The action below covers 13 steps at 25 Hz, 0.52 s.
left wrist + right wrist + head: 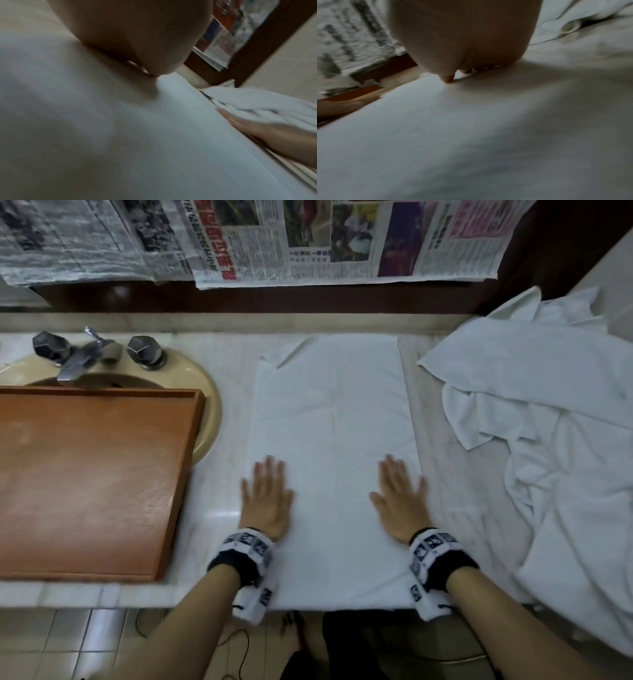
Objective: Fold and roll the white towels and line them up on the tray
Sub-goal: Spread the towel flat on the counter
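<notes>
A white towel (pixel 330 419) lies folded into a long strip on the marble counter, running from the front edge to the back; its far left corner is turned over. My left hand (pixel 265 496) lies flat, fingers spread, on the strip's near left edge. My right hand (pixel 400 496) lies flat on its near right side. Both press the cloth and hold nothing. The wooden tray (pixel 92 484) sits left of the towel, over the sink, with nothing on it. The left wrist view shows the towel (pixel 120 135) under my palm (pixel 137 33), and the right hand (pixel 274 136) beyond.
A heap of loose white towels (pixel 548 422) covers the counter's right side. A beige sink (pixel 205 392) with a dark tap (pixel 78 354) lies under the tray. Newspaper sheets (pixel 308 237) hang over the dark wall behind. The counter's front edge runs below my wrists.
</notes>
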Motion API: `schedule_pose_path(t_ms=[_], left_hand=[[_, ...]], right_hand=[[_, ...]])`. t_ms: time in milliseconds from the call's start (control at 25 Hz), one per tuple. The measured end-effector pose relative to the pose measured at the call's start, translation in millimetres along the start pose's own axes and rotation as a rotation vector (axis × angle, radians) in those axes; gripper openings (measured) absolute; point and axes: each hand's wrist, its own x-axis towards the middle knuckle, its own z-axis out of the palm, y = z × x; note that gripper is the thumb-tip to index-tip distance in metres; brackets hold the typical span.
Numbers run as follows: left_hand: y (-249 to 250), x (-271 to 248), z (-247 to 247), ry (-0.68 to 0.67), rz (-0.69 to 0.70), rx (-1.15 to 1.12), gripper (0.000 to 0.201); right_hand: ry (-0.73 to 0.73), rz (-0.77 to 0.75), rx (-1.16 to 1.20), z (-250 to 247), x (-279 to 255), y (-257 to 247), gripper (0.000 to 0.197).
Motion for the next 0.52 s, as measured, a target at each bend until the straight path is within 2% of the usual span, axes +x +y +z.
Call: schedule_pose_path(t_ms=[80,120,160,240,280,320,400,480,520], left_hand=[[-27,2,-13,0.039,-0.193,-0.046,0.062],[-22,-3,-16,0.041,-0.183,-0.048,0.063],[-3,-12,-15,0.056,-0.101,-0.040,0.063],[42,-37,7,-0.007,0.145,-0.068,0.060],[54,-49,20,-0.063,0.226,-0.086,0.059],[51,-57,27,-0.087,0.274,-0.060,0.059],[15,-59,28,-0.021,0.178,0.014,0.066],[-20,-59,24,0.047,-0.062,0.009,0.065],[-24,-61,22,0.054,-0.120,-0.011,0.064]], right_hand=[[0.024,0.190,0.063,-4,-7,21,0.067],[0.043,0.168,0.070,-4,-15,11,0.067],[0.069,0.057,0.061,1,-25,-10,0.067],[0.047,-0.242,0.043,22,-45,-54,0.063],[0.014,-0.322,0.001,33,-52,-65,0.063],[0.008,-0.322,-0.035,36,-55,-63,0.067],[0.054,-0.147,-0.042,38,-53,-32,0.068],[0.077,0.107,0.014,39,-58,-3,0.064],[0.109,0.132,0.054,42,-63,-4,0.065]])
